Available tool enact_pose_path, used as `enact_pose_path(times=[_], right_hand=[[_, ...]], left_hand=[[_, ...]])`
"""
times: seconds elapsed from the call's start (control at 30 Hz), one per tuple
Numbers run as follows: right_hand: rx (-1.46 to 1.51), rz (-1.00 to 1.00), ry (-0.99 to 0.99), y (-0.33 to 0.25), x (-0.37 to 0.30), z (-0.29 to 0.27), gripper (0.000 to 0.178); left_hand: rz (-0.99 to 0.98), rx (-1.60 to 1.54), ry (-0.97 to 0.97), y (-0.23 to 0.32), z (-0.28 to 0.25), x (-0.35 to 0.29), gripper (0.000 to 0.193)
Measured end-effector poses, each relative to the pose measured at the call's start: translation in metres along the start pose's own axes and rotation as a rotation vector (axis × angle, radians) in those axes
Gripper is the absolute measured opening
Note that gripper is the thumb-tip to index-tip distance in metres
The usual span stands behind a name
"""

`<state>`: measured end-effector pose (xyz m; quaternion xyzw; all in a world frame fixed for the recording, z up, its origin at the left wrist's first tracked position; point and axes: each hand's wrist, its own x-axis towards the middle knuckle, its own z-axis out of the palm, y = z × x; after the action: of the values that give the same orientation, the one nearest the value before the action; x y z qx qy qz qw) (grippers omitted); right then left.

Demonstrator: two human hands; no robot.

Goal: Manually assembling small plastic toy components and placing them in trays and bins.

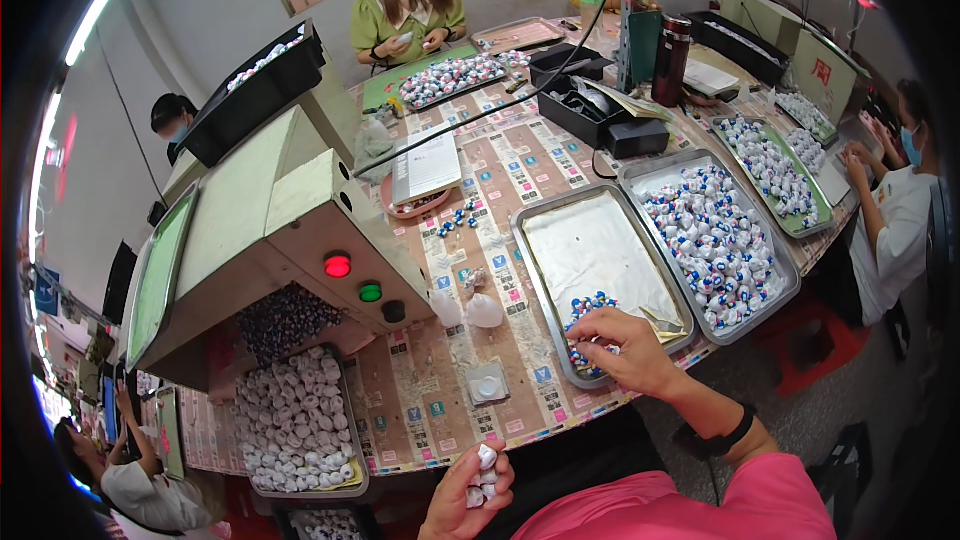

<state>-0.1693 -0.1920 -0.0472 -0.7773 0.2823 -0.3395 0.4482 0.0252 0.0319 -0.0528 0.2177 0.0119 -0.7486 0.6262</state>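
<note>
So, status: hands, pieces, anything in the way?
Left hand holding white pieces. Right hand at small coloured pieces in metal tray; grip unclear. Nothing visibly blocking.

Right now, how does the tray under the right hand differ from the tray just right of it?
The left tray is mostly bare; the right tray is mostly covered. The left tray holds small multicoloured pieces; the right tray, larger white and blue pieces. Both are silvery and rectangular.

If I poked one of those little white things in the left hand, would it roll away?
It might: the white pieces look roundish, though their lumpy outlines could make one wobble rather than roll straight. Each is probably light, since each looks small and several fit together in the left grip.
</note>
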Motion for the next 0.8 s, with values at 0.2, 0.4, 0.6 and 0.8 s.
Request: enact_pose_path(times=[0.2,0.4,0.6,0.8], right_hand=[[0.013,0.044,-0.009,-0.003,0.003,0.004,0.02],[-0.187,0.003,-0.088,0.003,0.011,-0.003,0.019],[-0.041,0.142,-0.057,-0.002,0.013,-0.003,0.019],[0.464,0.384,-0.187,-0.011,0.005,0.018,0.023]], left_hand=[[-0.018,0.035,0.06,0.007,-0.007,0.001,0.037],[0.009,0.018,0.09,0.005,-0.013,-0.005,0.036],[-0.002,-0.019,0.095,0.005,-0.023,-0.004,0.034],[0.118,0.007,0.096,0.005,-0.018,0.005,0.034]])
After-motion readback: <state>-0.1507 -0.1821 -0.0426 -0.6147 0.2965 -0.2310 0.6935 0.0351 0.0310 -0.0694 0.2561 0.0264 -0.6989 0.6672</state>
